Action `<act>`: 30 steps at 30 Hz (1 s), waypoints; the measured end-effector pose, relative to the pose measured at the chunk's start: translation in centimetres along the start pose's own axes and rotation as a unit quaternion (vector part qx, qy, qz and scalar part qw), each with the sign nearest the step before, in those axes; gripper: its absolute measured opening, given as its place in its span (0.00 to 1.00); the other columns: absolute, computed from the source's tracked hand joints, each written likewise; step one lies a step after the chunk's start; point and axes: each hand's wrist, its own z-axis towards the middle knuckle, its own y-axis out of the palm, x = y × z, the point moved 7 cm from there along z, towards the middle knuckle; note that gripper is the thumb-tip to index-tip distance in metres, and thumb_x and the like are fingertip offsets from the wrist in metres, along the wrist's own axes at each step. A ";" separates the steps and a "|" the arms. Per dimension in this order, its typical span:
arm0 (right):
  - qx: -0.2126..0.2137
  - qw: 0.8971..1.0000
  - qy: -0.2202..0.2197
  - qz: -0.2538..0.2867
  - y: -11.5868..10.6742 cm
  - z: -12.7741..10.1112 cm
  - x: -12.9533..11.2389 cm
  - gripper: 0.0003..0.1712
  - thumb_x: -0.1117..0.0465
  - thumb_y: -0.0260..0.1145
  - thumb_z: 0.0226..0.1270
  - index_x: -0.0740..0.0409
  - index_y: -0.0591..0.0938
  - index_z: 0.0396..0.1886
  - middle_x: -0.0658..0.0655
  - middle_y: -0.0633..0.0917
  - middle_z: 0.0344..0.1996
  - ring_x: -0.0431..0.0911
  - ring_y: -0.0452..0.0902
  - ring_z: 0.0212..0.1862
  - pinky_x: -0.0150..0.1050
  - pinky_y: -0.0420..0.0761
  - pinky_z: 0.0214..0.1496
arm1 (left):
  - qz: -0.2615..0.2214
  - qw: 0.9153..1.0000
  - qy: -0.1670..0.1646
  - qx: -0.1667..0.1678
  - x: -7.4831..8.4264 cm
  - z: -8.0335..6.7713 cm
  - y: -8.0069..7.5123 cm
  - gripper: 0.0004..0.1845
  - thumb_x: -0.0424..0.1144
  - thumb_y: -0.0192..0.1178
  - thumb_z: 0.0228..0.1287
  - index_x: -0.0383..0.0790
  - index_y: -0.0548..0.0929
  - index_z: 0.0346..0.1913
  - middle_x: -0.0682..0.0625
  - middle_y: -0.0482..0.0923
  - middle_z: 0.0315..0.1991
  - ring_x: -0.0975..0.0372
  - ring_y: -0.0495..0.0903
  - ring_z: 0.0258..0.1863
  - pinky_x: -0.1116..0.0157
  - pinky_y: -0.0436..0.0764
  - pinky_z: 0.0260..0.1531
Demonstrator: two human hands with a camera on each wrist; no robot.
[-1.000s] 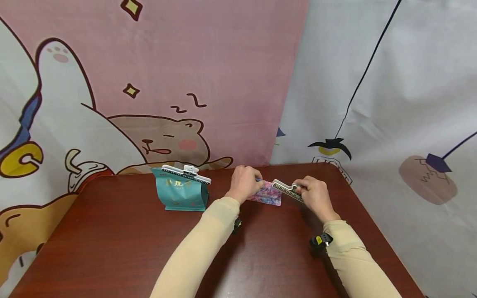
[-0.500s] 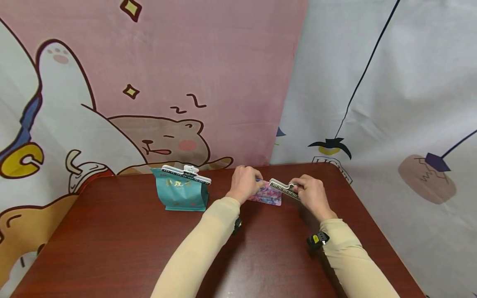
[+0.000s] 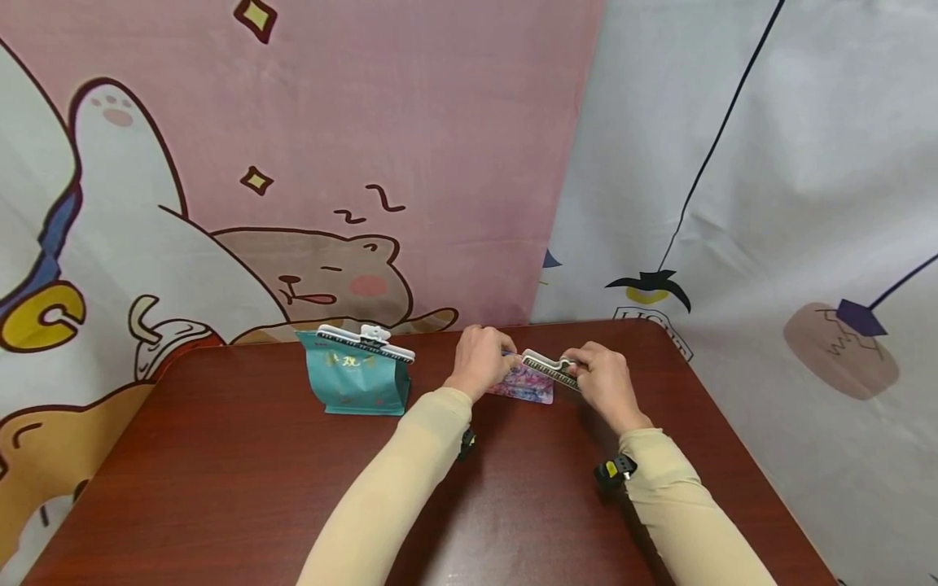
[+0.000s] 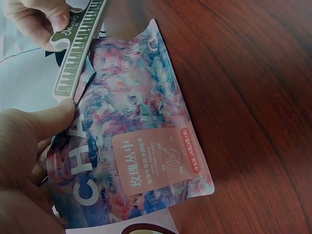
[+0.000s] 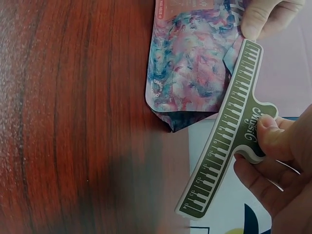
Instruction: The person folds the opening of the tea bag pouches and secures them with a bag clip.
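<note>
A pink and blue tea bag pouch (image 4: 131, 102) marked "CHA" stands on the table. My left hand (image 3: 479, 360) pinches its top edge between thumb and fingers. By its handle, my right hand (image 3: 602, 381) pinches a long green and white clip (image 5: 222, 134) printed with piano keys and "Music". The clip lies slantwise along the pouch's top. Its far end touches or nearly touches my left thumb (image 4: 53, 117), while its other end sticks out past the pouch. Whether the clip's jaws are around the pouch edge, I cannot tell. My left fingers behind the pouch are partly hidden.
A teal pouch (image 3: 355, 378) stands upright to the left, with a black and white clip (image 3: 366, 343) across its top. The brown wooden table (image 3: 220, 488) ends at a cartoon-printed cloth (image 3: 469, 163) at the back and a pale cloth on the right.
My right hand has moved slightly left with the clip, bringing it over the pouch's top edge near my left hand. My left hand and both pouches have stayed in place.
</note>
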 end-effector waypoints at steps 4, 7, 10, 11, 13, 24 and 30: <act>-0.001 1.000 0.007 -0.002 0.1 0.0 0.0 0.10 0.77 0.72 0.59 0.64 0.91 0.39 0.57 0.84 0.29 0.51 0.78 0.30 0.47 0.78 0.34 | 0.006 1.000 0.002 0.000 0.1 0.0 0.0 0.09 0.52 0.74 0.62 0.51 0.95 0.36 0.58 0.90 0.31 0.60 0.82 0.37 0.61 0.74 0.60; -0.001 1.000 0.010 -0.002 0.3 0.0 0.1 0.10 0.76 0.72 0.60 0.63 0.92 0.38 0.56 0.84 0.29 0.51 0.78 0.30 0.47 0.78 0.34 | 0.010 1.000 0.005 0.003 0.1 0.0 0.0 0.09 0.51 0.74 0.62 0.50 0.95 0.36 0.58 0.90 0.31 0.60 0.81 0.36 0.62 0.74 0.59; 0.001 1.000 0.007 -0.002 0.3 0.0 0.2 0.10 0.76 0.72 0.59 0.62 0.92 0.37 0.55 0.84 0.28 0.51 0.78 0.30 0.47 0.78 0.34 | 0.004 1.000 0.012 0.004 0.1 -0.1 -0.1 0.09 0.50 0.74 0.62 0.50 0.95 0.36 0.58 0.90 0.31 0.60 0.81 0.35 0.61 0.74 0.59; 0.002 1.000 0.007 -0.002 0.4 0.0 0.2 0.10 0.76 0.72 0.59 0.62 0.92 0.37 0.55 0.84 0.28 0.50 0.78 0.30 0.47 0.78 0.34 | 0.000 1.000 0.015 0.003 0.0 -0.2 -0.2 0.08 0.49 0.74 0.63 0.50 0.95 0.36 0.58 0.90 0.31 0.60 0.81 0.35 0.61 0.75 0.59; 0.005 1.000 0.004 -0.002 0.3 0.0 0.2 0.10 0.76 0.72 0.59 0.62 0.92 0.37 0.55 0.84 0.28 0.51 0.78 0.30 0.48 0.78 0.34 | -0.015 1.000 0.023 -0.004 0.0 -0.2 -0.3 0.07 0.47 0.73 0.65 0.49 0.95 0.37 0.57 0.90 0.33 0.59 0.82 0.37 0.60 0.77 0.57; 0.007 1.000 0.007 0.003 0.3 -0.3 0.0 0.10 0.76 0.71 0.60 0.62 0.91 0.38 0.56 0.85 0.30 0.52 0.79 0.31 0.48 0.79 0.35 | -0.061 0.997 0.038 -0.031 -0.3 -0.5 -0.8 0.11 0.31 0.64 0.69 0.47 0.95 0.39 0.54 0.91 0.39 0.56 0.84 0.44 0.59 0.81 0.49; 0.009 1.000 0.015 0.012 0.7 -0.3 0.0 0.11 0.77 0.71 0.60 0.61 0.91 0.37 0.56 0.85 0.29 0.51 0.79 0.30 0.47 0.78 0.35 | -0.056 0.997 0.045 -0.006 -0.6 -0.5 -0.7 0.10 0.30 0.66 0.67 0.47 0.95 0.38 0.55 0.91 0.38 0.56 0.84 0.44 0.59 0.79 0.55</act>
